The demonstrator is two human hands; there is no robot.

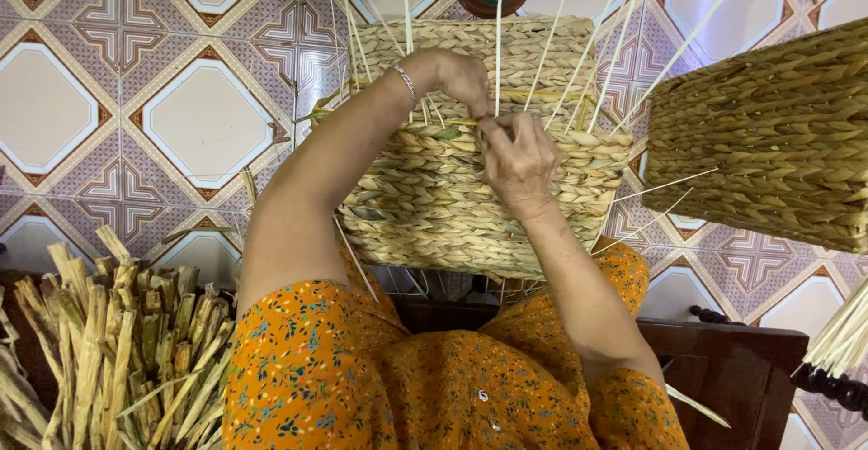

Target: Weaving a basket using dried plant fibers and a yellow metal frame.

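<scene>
A half-woven straw basket (434,206) rests on my lap, its braided wall facing up and thin pale upright stakes (579,61) sticking out of its top edge. My left hand (461,77), with a silver bracelet on the wrist, reaches over the rim and pinches a straw strand (452,124) at the weaving edge. My right hand (517,159) lies on the basket wall just below, fingers closed on the same strand beside a stake.
A finished woven basket (768,133) stands at the right. A bundle of dried reed stalks (117,350) lies at the lower left. More pale stakes (841,337) poke in at the right edge. A dark wooden seat edge (732,360) and patterned floor tiles (199,115) surround me.
</scene>
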